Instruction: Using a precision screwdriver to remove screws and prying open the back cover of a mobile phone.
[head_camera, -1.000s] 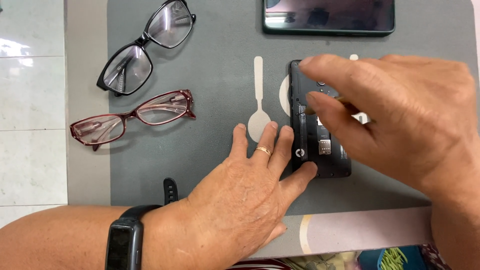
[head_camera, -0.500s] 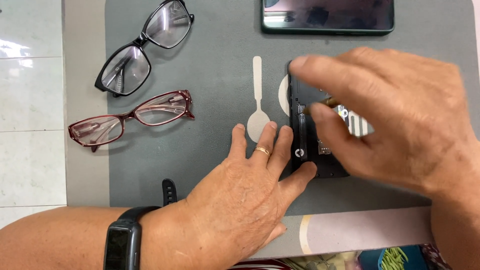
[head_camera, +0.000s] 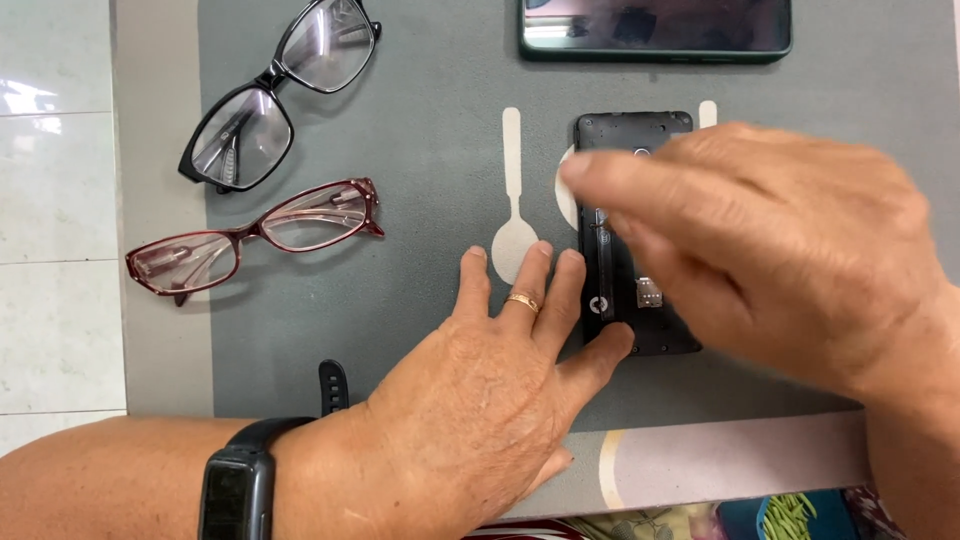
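A black phone (head_camera: 630, 140) with its back cover off lies face down on a grey mat (head_camera: 420, 330). My left hand (head_camera: 480, 400) rests flat on the mat with its fingers spread. Its index fingertip and thumb touch the phone's left edge and lower left corner. A gold ring sits on one finger, and a black wristband (head_camera: 235, 480) is on that wrist. My right hand (head_camera: 780, 250) hovers over the phone and hides most of it, its fingers stretched left across the upper half. Whatever it may hold is hidden.
Black-framed glasses (head_camera: 270, 95) and red-framed glasses (head_camera: 260, 235) lie on the mat's left part. A second dark phone (head_camera: 655, 30) lies screen up at the top edge. A white spoon-shaped outline (head_camera: 512, 200) is printed beside the open phone. White tiles (head_camera: 50, 200) lie to the left.
My right hand has shifted left and lower over the phone, so the small tool-like piece seen under its fingers earlier is now hidden. My left hand has stayed in place.
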